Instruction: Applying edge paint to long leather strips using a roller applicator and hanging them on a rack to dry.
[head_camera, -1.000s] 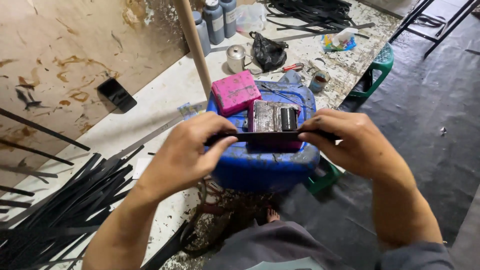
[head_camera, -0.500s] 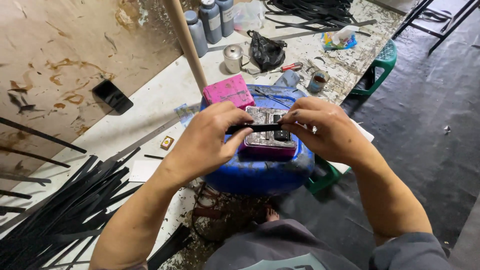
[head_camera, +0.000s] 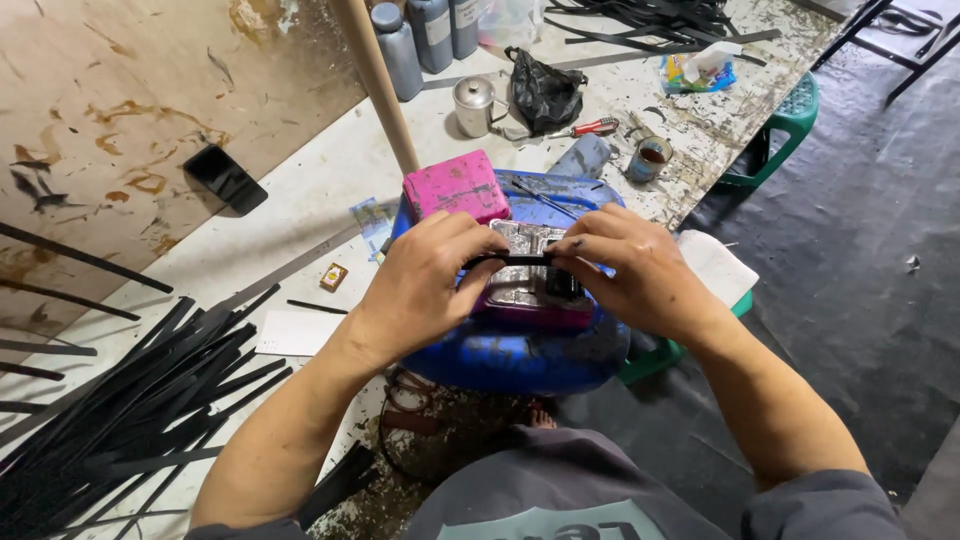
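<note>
Both hands meet over the blue drum: the left hand and right hand each pinch an end of a short black strip, stretched level between their fingertips just above a foil-lined purple tray. A pink block sits behind.

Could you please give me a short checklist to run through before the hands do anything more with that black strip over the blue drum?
1. Left hand pinches the black strip: ok.
2. Right hand pinches its other end: ok.
3. Strip lies level between the hands: ok.
4. Strip is above the foil-lined tray on the blue drum: ok.
5. Pink block sits apart from the fingers: ok.
6. Strip touching the tray: cannot tell.
</note>
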